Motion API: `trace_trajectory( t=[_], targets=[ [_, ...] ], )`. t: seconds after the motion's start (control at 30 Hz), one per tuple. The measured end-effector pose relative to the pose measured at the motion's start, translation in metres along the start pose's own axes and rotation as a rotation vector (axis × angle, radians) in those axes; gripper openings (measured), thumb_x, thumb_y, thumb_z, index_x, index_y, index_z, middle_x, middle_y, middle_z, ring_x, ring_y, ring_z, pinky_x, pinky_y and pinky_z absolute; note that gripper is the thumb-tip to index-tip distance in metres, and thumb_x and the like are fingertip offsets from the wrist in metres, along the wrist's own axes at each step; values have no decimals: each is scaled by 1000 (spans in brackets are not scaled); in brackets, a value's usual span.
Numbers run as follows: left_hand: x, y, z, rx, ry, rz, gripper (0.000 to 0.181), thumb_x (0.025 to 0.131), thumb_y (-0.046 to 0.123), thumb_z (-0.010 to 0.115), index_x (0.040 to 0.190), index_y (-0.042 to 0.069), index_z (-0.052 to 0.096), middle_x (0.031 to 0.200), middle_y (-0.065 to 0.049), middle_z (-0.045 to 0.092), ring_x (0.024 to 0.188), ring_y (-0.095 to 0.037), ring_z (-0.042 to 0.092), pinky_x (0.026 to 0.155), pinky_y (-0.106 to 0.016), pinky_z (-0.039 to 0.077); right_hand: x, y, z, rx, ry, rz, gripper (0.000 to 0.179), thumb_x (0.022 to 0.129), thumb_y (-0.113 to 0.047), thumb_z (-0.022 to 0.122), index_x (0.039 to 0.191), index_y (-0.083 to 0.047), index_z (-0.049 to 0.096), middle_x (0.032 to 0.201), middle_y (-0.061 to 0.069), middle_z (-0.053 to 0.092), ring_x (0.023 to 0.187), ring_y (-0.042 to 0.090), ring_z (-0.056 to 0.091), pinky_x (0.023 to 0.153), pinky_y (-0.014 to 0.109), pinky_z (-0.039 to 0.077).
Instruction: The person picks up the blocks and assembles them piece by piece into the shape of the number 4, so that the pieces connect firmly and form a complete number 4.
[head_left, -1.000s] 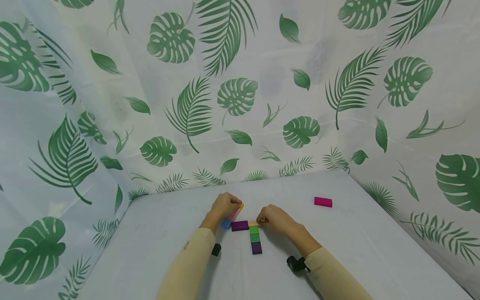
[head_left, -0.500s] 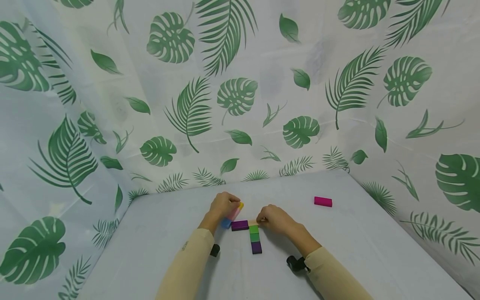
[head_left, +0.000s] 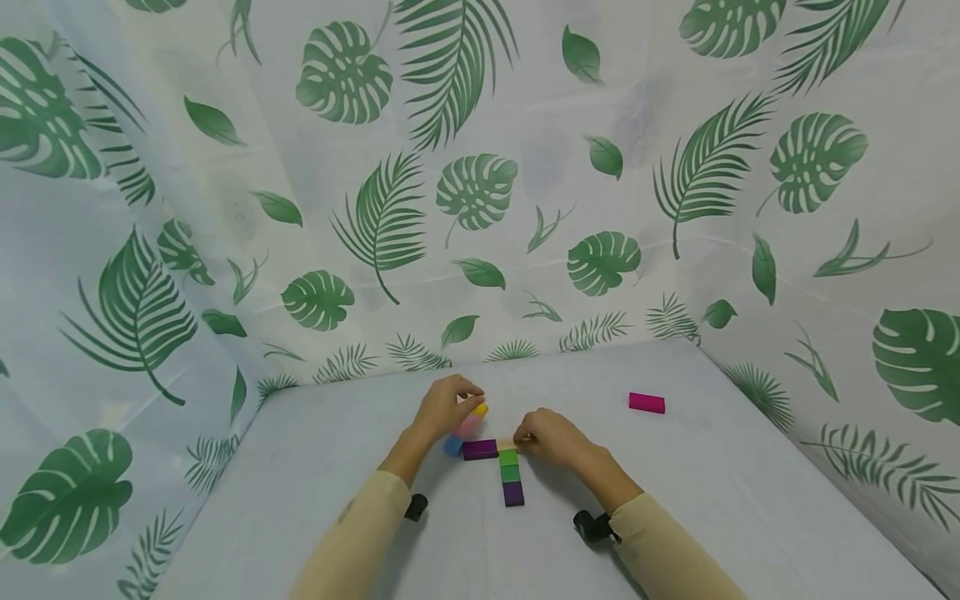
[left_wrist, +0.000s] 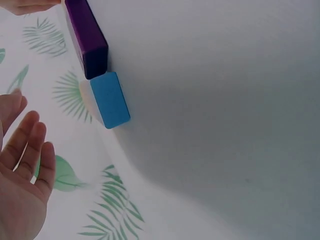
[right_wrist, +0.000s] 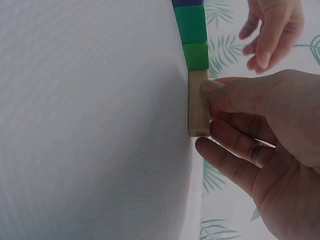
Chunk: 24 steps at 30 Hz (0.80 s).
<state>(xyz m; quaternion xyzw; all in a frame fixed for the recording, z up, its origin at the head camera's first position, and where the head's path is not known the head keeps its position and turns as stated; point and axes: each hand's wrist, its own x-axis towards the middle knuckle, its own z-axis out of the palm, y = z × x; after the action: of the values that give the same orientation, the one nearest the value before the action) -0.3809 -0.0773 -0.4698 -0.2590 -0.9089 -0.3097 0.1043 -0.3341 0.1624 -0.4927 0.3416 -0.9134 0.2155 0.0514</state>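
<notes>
At the left of the block arrangement, my left hand (head_left: 447, 407) is raised by a yellow block (head_left: 481, 409), thumb and fingers apart. In the left wrist view its fingers are loose, with nothing held. A pink block (head_left: 468, 427) and a blue block (left_wrist: 110, 100) continue the slanting row from the yellow one. Beside the blue end lies a purple block (head_left: 480, 450). My right hand (head_left: 553, 437) pinches a plain wooden block (right_wrist: 198, 102), thumb on its side and other fingers around its end. A light green block (right_wrist: 196, 56) touches that wooden block.
A darker green block (right_wrist: 192, 24) and a dark purple block (head_left: 513, 493) extend the column toward me. A magenta block (head_left: 647, 402) lies apart at the right on the white-covered table (head_left: 300, 483). Leaf-printed sheets (head_left: 525, 167) rise behind and at the sides.
My left hand has lifted off the slanted row and spread its thumb from its fingers, with the forearm shifting left. My right hand stays on the wooden block.
</notes>
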Motion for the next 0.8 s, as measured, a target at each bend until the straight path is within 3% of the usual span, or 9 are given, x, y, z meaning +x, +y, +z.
trace_trajectory(
  t=[0.13,0.33,0.47,0.8],
  targets=[
    [-8,1,-1,-8,-24,27,16,98,17,74,108,7,81,106,-4,77,98,-21,69,85,-38,57,-1,0,0,2,3,-11,6,89,-2,79,93,-4,83,92,5,80,87,19,73,80,38,60],
    [-18,5,1,-55,-129,38,16,98,19,73,108,9,82,107,-2,78,88,-12,65,72,-26,53,-1,-1,-1,1,12,-45,6,88,-1,79,92,-4,83,91,5,80,86,20,74,79,39,60],
    [-24,6,2,-33,-188,42,15,97,19,75,107,10,82,108,-2,79,84,-9,62,71,-24,52,-2,-2,-2,-5,21,-37,7,88,-1,79,93,-4,83,91,5,80,87,21,74,80,41,60],
    [-35,6,1,-32,-280,-37,10,94,20,79,101,15,84,105,4,78,87,-9,59,78,-26,51,-1,-4,0,-4,4,35,10,90,-4,79,98,-3,83,96,6,80,92,23,73,86,43,59]
  ],
)
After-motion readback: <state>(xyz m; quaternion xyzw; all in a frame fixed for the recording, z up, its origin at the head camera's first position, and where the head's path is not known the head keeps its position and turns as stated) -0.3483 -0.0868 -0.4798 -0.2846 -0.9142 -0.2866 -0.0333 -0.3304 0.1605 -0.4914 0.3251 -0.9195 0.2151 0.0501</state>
